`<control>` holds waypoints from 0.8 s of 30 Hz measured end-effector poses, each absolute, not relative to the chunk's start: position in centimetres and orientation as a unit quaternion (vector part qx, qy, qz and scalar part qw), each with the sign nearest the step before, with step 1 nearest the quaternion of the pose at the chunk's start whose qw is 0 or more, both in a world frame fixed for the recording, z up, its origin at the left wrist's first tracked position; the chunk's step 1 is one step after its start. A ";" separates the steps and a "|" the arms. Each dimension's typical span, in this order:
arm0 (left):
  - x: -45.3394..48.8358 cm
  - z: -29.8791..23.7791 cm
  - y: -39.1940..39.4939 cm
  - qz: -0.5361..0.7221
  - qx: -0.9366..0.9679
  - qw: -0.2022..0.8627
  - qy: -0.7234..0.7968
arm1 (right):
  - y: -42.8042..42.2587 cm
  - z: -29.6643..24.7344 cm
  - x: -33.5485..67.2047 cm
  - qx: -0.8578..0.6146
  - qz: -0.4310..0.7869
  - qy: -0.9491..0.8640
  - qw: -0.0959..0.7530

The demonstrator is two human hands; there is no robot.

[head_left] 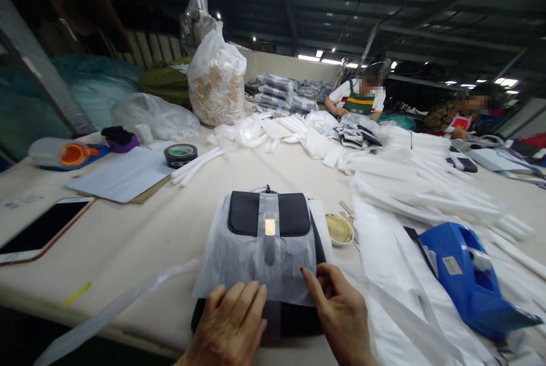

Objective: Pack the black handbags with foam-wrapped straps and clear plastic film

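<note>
We are pressing our left hand point(232, 320) flat, fingers open and spread, on the near edge of the tissue paper point(230, 263) that is covering a black bag point(268, 213). The bag is lying in front of us, close to the near edge of the table point(140, 241). Our right hand point(339, 312) is pinching the paper's near right corner between thumb and curled fingers. To the left of the bag the tabletop is lying bare as far as a phone point(40, 229), with only a clear plastic strip point(111, 309) trailing over the table's edge. On the right the room is tighter: a small dish point(339, 229) is sitting just beside the bag, white sheets point(405, 184) are crowding in, and a blue tape dispenser point(464, 275) is standing near our right hand. Our wrists are running out of view at the bottom, the bag's near side is hiding under our hands, and we are not making out what the dish holds.
</note>
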State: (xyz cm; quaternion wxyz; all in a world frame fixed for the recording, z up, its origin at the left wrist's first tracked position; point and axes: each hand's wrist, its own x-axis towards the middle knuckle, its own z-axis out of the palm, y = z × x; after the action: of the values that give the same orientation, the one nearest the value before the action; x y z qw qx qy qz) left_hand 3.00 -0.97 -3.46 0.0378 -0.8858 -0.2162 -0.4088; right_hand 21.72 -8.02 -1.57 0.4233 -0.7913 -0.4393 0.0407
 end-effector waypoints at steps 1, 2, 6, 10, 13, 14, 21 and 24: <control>3.2 -3.5 -0.8 -0.405 -0.890 0.034 -0.205 | -7.6 -1.5 21.9 -0.791 0.035 -0.442 0.421; 3.4 -3.7 -0.7 -0.399 -0.895 0.031 -0.196 | -7.2 -1.6 22.0 -0.788 0.034 -0.444 0.425; 3.5 -4.2 -0.1 -0.380 -0.905 0.022 -0.189 | -6.9 -1.8 22.5 -0.776 0.073 -0.437 0.448; 3.4 -4.5 0.0 -0.383 -0.903 0.027 -0.192 | -7.2 -1.8 22.9 -0.775 0.097 -0.420 0.462; 3.4 -4.6 -0.1 -0.381 -0.904 0.028 -0.190 | -7.5 -1.9 23.1 -0.775 0.119 -0.402 0.472; 3.5 -4.6 -0.1 -0.382 -0.904 0.027 -0.192 | -7.5 -2.0 23.2 -0.777 0.128 -0.392 0.476; 3.6 -4.5 -0.1 -0.363 -0.910 0.044 -0.196 | -6.9 -1.3 23.1 -0.808 0.109 -0.397 0.422; 3.7 -4.4 -0.1 -0.355 -0.915 0.041 -0.189 | -5.8 -0.2 23.1 -0.827 0.050 -0.406 0.387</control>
State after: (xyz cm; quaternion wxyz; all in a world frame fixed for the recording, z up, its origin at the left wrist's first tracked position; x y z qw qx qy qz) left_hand 3.68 -0.13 -4.42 0.0408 -0.9145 -0.1892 -0.3552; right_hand 23.09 -5.76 -0.17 0.3868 -0.8266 -0.4057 0.0505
